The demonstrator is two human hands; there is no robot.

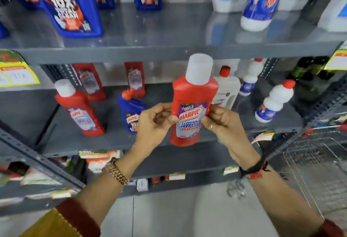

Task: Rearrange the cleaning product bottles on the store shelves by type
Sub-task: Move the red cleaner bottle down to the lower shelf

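A red Harpic bathroom cleaner bottle [192,103] with a white cap is upright in front of the middle shelf [112,142]. My left hand [154,124] grips its left side and my right hand [222,122] grips its right side. On the middle shelf stand another red bottle with a white cap [78,109], two red bottles at the back [89,81] [135,78], a blue Harpic bottle with a red cap [130,111], a white Domex bottle [226,88] and white bleach bottles [275,101] [250,77].
The top shelf [169,35] carries blue Harpic bottles [69,5] on the left and white bottles [262,1] on the right. Yellow price tags [16,75] hang on shelf edges. A wire basket [315,161] sits at the right. Lower shelves hold mixed goods.
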